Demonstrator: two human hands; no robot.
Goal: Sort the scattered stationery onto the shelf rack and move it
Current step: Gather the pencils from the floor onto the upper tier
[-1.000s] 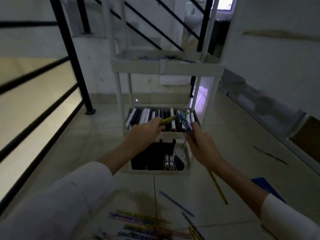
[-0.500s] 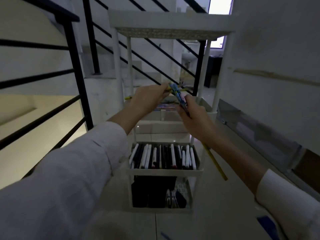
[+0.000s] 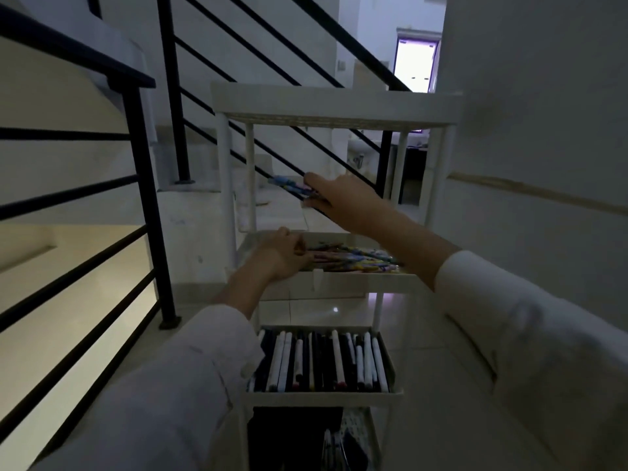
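Patterned pencils point(image 3: 291, 186) are gripped in the right hand point(image 3: 343, 198) at the frame's centre, projecting leftward from its fingers above the second tier of the white shelf rack point(image 3: 333, 100). Just below, the left hand point(image 3: 280, 258) is laid against the left end of the coloured pencils point(image 3: 356, 261) piled in that tier. Its fingers are curled, but whether one is grasped cannot be told.

One shelf rack point(image 3: 336, 103), left hand point(image 3: 283, 254), right hand point(image 3: 343, 198), one pencil bunch point(image 3: 292, 186).
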